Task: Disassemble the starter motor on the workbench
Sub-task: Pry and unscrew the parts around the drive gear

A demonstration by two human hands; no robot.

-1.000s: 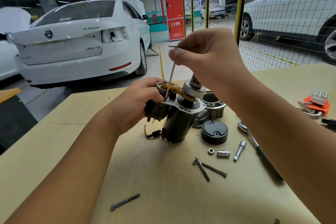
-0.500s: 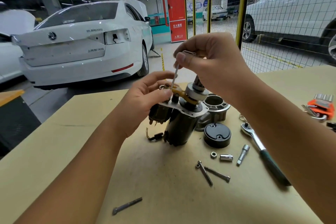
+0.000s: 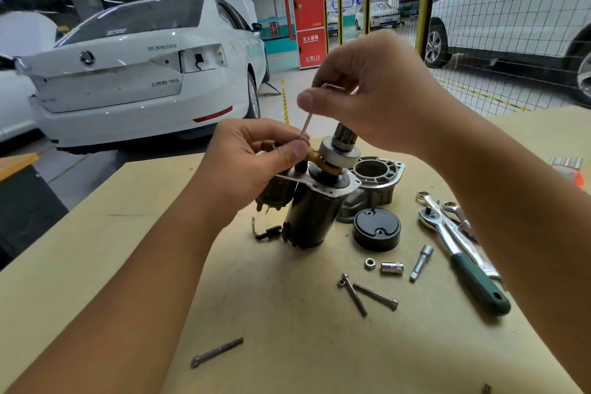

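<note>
**Inspector:** Change since the previous frames?

**Assistant:** The starter motor [image 3: 311, 217] stands in the same spot, upright near the middle of the workbench [image 3: 96, 265]. The left hand [image 3: 252, 163] has shifted: a second ago it wrapped the solenoid; now thumb and fingers pinch at the top of the mounting plate, beside the yellow fork. The hex key [image 3: 305, 125] has stayed upright at that spot.

**Inspector:** Hand positions?

**Assistant:** The right hand [image 3: 371, 96] is raised above the motor, fingers curled, pinching the hex key's bent upper end. The key's tip meets the left fingertips; what it engages is hidden.

**Inspector:** Condition of the unit?

**Assistant:** Dark cylindrical body, pale plate on top, pinion shaft exposed and pointing up. The aluminium nose housing [image 3: 374, 176] lies just behind it, the black end cap [image 3: 376, 229] beside it on the right.

**Inspector:** Surroundings?

**Assistant:** Two long bolts [image 3: 367, 294], a nut [image 3: 370, 263], a socket [image 3: 391, 267] and an extension bar [image 3: 421, 262] lie nearer; a green-handled ratchet [image 3: 460, 253] further right.
</note>
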